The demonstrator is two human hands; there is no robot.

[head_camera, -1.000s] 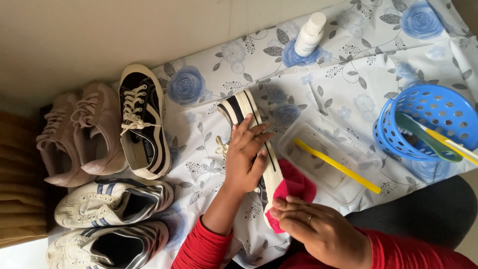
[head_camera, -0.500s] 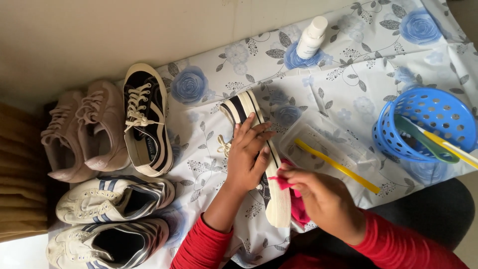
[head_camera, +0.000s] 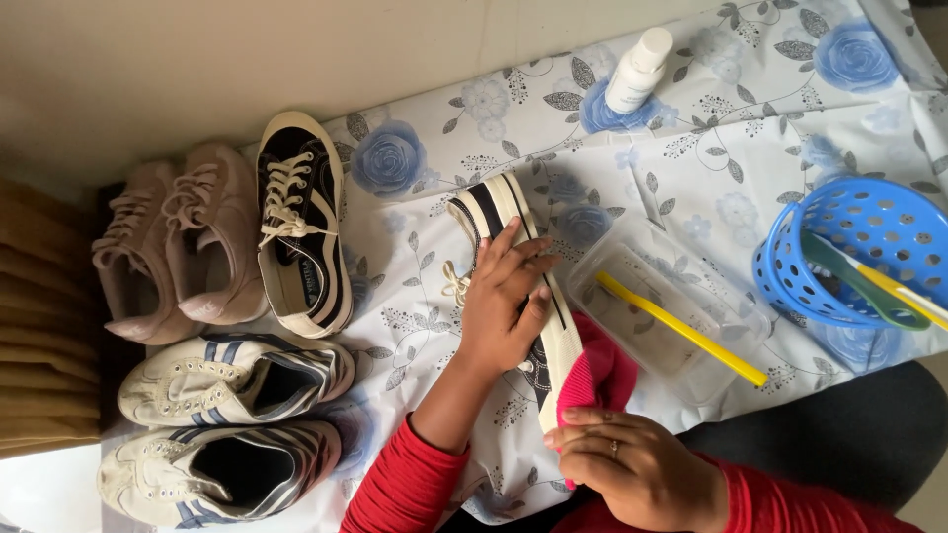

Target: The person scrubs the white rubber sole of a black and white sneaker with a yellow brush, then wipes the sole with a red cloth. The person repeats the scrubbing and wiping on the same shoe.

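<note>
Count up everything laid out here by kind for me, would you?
Shoes: 6 (pink pair, black shoe, white striped pair, black shoe under the left hand)
Pink cloth, under the right hand: 1
White bottle: 1
Clear tray: 1
Blue basket: 1
Yellow brush: 1
Total: 11

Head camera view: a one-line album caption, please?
Left hand steadies a black-and-white striped canvas sneaker; right hand presses a pink cloth to its sole.
</note>
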